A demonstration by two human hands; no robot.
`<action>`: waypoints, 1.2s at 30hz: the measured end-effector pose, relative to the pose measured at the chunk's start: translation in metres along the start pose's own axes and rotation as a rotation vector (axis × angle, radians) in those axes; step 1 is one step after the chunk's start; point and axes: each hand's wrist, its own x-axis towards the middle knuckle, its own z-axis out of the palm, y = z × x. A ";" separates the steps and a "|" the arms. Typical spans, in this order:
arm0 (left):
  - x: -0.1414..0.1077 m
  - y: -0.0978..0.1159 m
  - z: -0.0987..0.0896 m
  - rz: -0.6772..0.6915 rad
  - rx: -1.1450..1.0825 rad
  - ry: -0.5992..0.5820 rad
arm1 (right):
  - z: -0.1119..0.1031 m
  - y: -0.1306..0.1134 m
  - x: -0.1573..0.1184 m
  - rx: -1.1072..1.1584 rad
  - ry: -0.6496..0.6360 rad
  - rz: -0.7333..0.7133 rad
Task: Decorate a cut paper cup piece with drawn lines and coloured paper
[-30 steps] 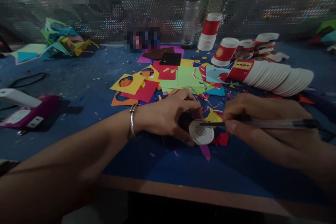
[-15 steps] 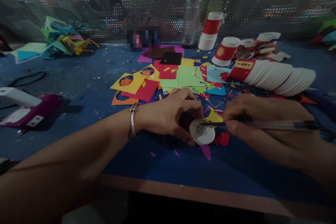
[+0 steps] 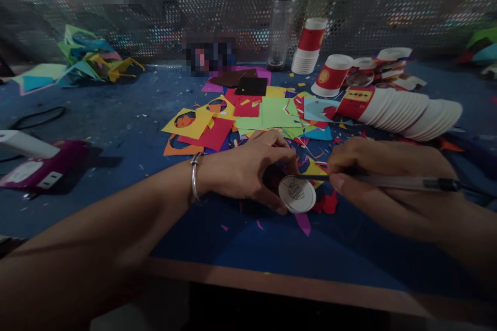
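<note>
Where the worktop [image 3: 124, 108] meets its left edge, a purple box [image 3: 69, 158] sits with a white block [image 3: 29, 143] slanting over it; beyond them, near the far left corner, lies a heap of folded paper [image 3: 87, 59]. Toward the middle, coloured sheets [image 3: 281, 113] overlap, 2 of the yellow ones with round holes. Nearer the front edge, the left hand [image 3: 258, 170] is curled around a cup [image 3: 297, 201], which lies tipped so that its white base faces up and back. A hatched round drawing marks that base. Straight behind, a clear bottle [image 3: 277, 31] stands by the far edge, with a stack of cups [image 3: 306, 54] just right of it. The right hand [image 3: 388, 186] pinches a pen [image 3: 382, 181], its tip at the upper part of the base; whether it touches, I cannot tell. Beyond that hand, a long row of nested cups [image 3: 404, 111] lies toward the right edge.
</note>
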 end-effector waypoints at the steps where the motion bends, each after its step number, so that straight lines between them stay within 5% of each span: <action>1: 0.000 0.000 0.000 -0.002 0.006 -0.002 | 0.000 0.000 0.000 0.004 0.000 0.004; 36: 0.000 0.000 -0.001 0.008 0.033 -0.019 | -0.008 -0.008 -0.001 -0.006 -0.029 0.060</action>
